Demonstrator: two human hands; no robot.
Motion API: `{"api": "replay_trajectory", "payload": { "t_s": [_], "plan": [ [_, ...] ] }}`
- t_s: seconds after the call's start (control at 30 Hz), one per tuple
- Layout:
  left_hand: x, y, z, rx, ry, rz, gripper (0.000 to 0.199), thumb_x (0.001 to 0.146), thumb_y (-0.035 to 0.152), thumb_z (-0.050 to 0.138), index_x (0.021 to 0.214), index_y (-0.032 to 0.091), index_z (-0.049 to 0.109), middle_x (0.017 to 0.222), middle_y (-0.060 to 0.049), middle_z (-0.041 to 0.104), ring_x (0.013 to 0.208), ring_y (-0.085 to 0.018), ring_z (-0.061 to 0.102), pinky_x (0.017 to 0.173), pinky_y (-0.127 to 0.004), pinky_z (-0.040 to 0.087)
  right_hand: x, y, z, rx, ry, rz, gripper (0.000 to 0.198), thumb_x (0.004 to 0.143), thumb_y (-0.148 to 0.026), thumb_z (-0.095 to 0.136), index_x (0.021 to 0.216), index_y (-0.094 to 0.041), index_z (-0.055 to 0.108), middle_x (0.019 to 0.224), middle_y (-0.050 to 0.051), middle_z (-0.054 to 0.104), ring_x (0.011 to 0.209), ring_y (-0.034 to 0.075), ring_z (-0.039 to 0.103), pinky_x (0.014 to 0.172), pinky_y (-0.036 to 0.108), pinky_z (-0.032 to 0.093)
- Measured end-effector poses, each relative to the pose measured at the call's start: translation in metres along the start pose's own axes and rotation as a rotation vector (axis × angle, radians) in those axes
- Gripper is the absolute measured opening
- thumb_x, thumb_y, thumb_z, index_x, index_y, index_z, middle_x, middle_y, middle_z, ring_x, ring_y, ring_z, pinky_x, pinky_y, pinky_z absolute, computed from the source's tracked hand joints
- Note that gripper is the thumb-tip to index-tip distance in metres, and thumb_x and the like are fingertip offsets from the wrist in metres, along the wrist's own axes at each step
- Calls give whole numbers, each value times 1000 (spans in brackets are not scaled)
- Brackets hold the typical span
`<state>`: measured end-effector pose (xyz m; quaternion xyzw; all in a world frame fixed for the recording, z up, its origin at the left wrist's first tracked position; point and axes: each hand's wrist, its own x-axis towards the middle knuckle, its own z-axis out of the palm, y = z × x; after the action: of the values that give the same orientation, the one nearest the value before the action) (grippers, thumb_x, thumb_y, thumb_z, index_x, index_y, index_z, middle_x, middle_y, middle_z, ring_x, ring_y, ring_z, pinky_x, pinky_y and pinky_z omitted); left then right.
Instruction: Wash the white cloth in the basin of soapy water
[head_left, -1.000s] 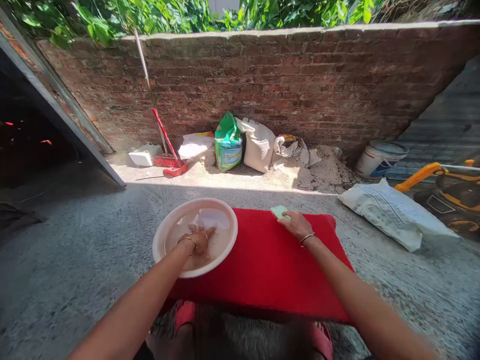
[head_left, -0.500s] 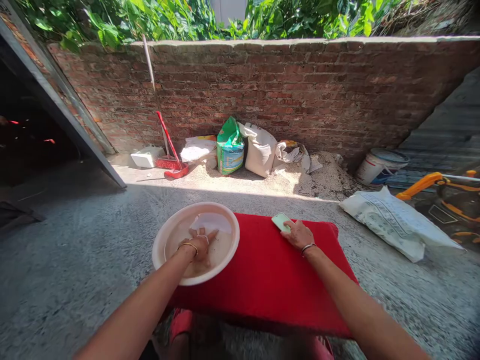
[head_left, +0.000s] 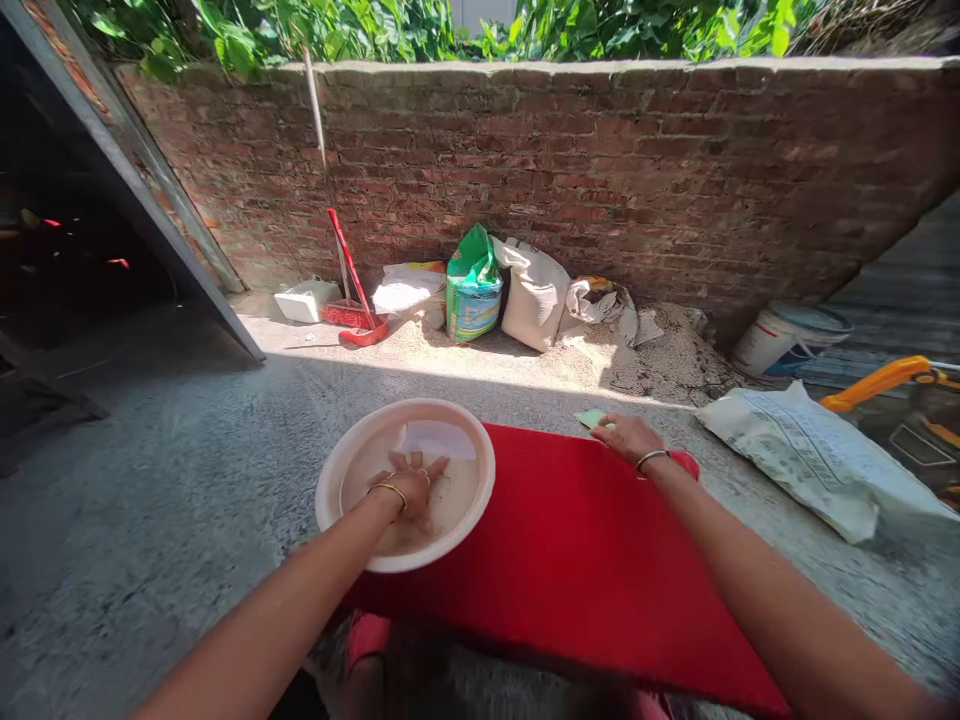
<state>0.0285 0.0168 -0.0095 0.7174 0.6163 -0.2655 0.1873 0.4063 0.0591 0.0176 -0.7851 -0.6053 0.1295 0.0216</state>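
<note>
A pale pink basin [head_left: 327, 490] of cloudy water stands on the left part of a red cloth-covered table [head_left: 570, 560]. My left hand [head_left: 409, 490], with a gold bangle at the wrist, is dipped in the water, fingers spread. A bright white patch shows in the water beyond the fingertips; whether it is an object or a reflection is unclear. At the table's far edge, my right hand [head_left: 631, 437] grips a flat mint-green phone [head_left: 589, 418] by its near end, fingers partly hiding it.
Against the brick wall [head_left: 450, 150] stand a green sack [head_left: 474, 290], a beige sack [head_left: 534, 297], a red dustpan [head_left: 365, 333] and a white bucket [head_left: 787, 340]. A white woven sack [head_left: 802, 450] lies on the ground right of the table.
My right hand has moved forward and up with the phone, from above the tabletop to its far edge. My left hand stays in the basin, while the view has shifted slightly.
</note>
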Motion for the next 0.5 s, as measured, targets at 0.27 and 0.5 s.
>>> {"api": "replay_trajectory", "payload": {
  "t_s": [0.27,0.5],
  "plan": [
    [2,2,0,17,-18,-33,141,42,39,86,148,44,-7,159,-19,-11,138,-59,1,85,-74,36,30,-173,37,40,-246,-265,35,82,-41,50,104,-25,72,105,7,71,98,25,63,78,31,45],
    [2,2,-2,14,-3,-64,129,50,33,81,150,43,0,160,-18,-7,138,-58,3,86,-74,35,58,-142,43,37,-296,-220,37,80,-44,58,99,-16,72,96,9,71,97,24,63,80,31,46]
  ]
}}
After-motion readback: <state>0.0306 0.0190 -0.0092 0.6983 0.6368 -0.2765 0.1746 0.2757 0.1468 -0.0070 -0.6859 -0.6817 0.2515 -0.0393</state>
